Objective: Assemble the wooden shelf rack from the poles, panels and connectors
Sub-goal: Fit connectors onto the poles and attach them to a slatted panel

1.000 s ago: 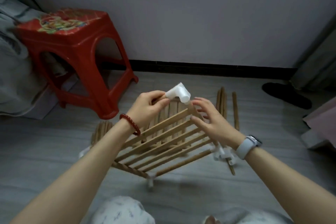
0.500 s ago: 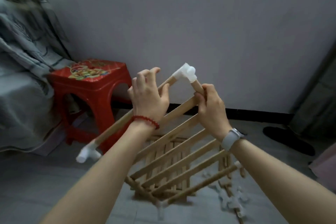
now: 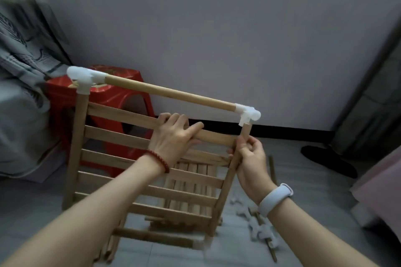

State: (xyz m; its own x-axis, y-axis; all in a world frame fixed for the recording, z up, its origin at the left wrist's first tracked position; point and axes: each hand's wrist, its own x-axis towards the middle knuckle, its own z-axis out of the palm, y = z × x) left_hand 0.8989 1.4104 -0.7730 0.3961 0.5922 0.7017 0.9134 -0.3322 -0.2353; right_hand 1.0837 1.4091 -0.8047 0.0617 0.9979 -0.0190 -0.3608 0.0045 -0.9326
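panel (image 3: 130, 158) upright, center | stool (image 3: 121, 93) behind-left | connectors (image 3: 260, 230) floor, right

I count two hands (image 3: 173, 136), one slatted panel (image 3: 138, 158) held up, two white corner connectors (image 3: 83, 77) on top, one red stool (image 3: 121, 91), one shoe (image 3: 325, 160).

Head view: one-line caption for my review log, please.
Left hand grips a slat and right hand grips a side pole of the upright slatted wooden shelf panel with white plastic corner connectors.
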